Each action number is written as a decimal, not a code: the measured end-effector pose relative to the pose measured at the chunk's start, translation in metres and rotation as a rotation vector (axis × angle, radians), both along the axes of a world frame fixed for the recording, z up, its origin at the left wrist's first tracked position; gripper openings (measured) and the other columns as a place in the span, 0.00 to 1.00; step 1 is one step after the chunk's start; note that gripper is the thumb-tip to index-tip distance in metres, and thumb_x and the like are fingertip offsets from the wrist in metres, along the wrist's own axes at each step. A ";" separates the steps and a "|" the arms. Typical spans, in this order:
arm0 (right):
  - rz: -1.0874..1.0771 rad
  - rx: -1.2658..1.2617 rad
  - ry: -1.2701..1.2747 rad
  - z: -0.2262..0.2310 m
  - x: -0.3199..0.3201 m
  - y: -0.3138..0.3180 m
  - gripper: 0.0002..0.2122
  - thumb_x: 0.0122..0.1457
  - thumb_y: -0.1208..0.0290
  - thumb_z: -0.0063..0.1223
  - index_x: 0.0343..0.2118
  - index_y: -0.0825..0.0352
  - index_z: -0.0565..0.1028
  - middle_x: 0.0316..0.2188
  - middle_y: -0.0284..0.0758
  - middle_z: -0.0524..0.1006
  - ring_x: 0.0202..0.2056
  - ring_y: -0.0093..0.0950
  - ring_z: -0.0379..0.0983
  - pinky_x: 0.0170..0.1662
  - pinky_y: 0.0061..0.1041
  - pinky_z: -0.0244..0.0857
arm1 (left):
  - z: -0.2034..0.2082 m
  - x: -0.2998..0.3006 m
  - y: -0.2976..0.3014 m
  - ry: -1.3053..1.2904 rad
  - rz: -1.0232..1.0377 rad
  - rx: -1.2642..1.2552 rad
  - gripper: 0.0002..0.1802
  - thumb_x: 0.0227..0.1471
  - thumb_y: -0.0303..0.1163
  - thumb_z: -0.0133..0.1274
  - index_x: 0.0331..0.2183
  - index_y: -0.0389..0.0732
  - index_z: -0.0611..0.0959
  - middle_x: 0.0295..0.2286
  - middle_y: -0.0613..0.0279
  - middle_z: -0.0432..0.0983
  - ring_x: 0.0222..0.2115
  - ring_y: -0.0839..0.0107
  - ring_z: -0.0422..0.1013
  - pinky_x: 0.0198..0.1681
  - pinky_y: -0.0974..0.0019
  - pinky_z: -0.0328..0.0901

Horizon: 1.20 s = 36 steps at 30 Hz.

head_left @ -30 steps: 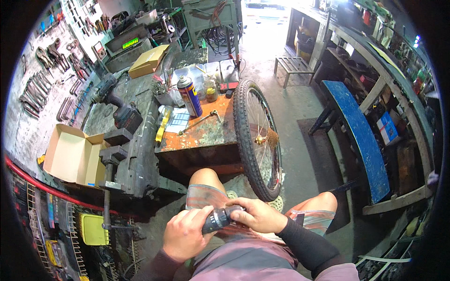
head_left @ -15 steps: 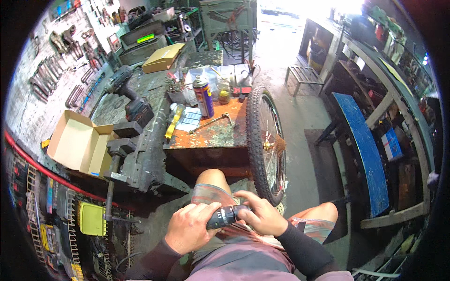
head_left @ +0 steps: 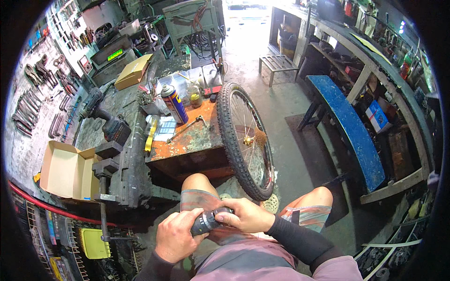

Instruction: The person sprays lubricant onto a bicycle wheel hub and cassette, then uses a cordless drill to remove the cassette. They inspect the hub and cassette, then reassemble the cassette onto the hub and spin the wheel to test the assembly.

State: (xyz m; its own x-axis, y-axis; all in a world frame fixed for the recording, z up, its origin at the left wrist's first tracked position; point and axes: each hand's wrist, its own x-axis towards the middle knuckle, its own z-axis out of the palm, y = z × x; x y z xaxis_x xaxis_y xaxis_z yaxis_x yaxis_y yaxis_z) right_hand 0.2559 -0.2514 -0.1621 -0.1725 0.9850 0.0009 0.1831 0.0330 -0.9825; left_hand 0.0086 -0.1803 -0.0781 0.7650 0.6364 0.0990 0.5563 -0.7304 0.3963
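Observation:
In front of my lap I hold a short black cylinder [head_left: 204, 223] with white markings and a ringed far end; its exact kind is unclear. My left hand [head_left: 176, 235] closes around its near left part. The fingers of my right hand [head_left: 245, 216] are wrapped over its right end and hide the tip. Just beyond my knees a bicycle wheel [head_left: 228, 140] with a knobby tyre stands upright against an orange-topped box [head_left: 206, 136]. The wheel carries a gold-coloured cassette [head_left: 260, 139]. On the box lie a thin metal rod [head_left: 185, 129] and a yellow-handled tool [head_left: 151, 136].
A spray can [head_left: 174, 105] and a glass jar [head_left: 194, 96] stand on the box. To the left, the workbench holds a vise [head_left: 107, 164], a cordless drill [head_left: 110, 121] and an open carton [head_left: 65, 169]. A blue bench [head_left: 349, 131] runs along the right; a low metal stool [head_left: 278, 63] stands farther back.
The view has turned rightward, so the surroundings sit farther left. My right hand has changed from a raised-finger grip to wrapping over the cylinder's end. My left hand still holds the cylinder.

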 end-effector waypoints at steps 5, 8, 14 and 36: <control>0.008 0.062 0.007 0.002 -0.004 -0.017 0.24 0.69 0.62 0.70 0.62 0.69 0.77 0.46 0.49 0.86 0.50 0.45 0.87 0.55 0.40 0.77 | -0.009 -0.007 -0.009 -0.018 0.010 0.006 0.37 0.37 0.37 0.81 0.53 0.46 0.87 0.41 0.58 0.88 0.40 0.52 0.84 0.45 0.52 0.78; 0.104 0.064 0.125 -0.003 -0.018 -0.021 0.39 0.63 0.70 0.77 0.73 0.66 0.65 0.56 0.42 0.81 0.55 0.31 0.81 0.60 0.34 0.74 | -0.007 -0.028 0.003 -0.089 0.024 -0.048 0.37 0.37 0.36 0.81 0.52 0.45 0.87 0.43 0.57 0.88 0.42 0.50 0.84 0.47 0.51 0.78; 0.202 0.165 0.090 0.006 -0.045 -0.008 0.30 0.64 0.73 0.72 0.68 0.63 0.73 0.39 0.34 0.85 0.39 0.28 0.83 0.48 0.32 0.78 | -0.030 -0.081 0.020 -0.170 -0.005 -0.181 0.36 0.37 0.29 0.80 0.51 0.43 0.86 0.46 0.57 0.88 0.49 0.50 0.83 0.58 0.49 0.74; 0.351 0.290 0.094 0.006 -0.099 0.018 0.38 0.65 0.68 0.72 0.75 0.67 0.66 0.40 0.44 0.82 0.37 0.39 0.83 0.43 0.41 0.77 | -0.072 -0.129 0.008 -0.206 0.221 -0.325 0.35 0.45 0.22 0.77 0.55 0.42 0.80 0.50 0.52 0.86 0.53 0.51 0.83 0.56 0.53 0.78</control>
State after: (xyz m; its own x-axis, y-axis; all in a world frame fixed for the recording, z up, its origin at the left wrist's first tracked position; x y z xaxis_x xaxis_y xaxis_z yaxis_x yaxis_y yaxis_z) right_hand 0.1571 -0.2333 -0.1563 -0.4813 0.8237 0.2997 0.0223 0.3533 -0.9352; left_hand -0.1207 -0.1722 -0.1497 0.5922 0.8058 0.0032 0.5702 -0.4218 0.7049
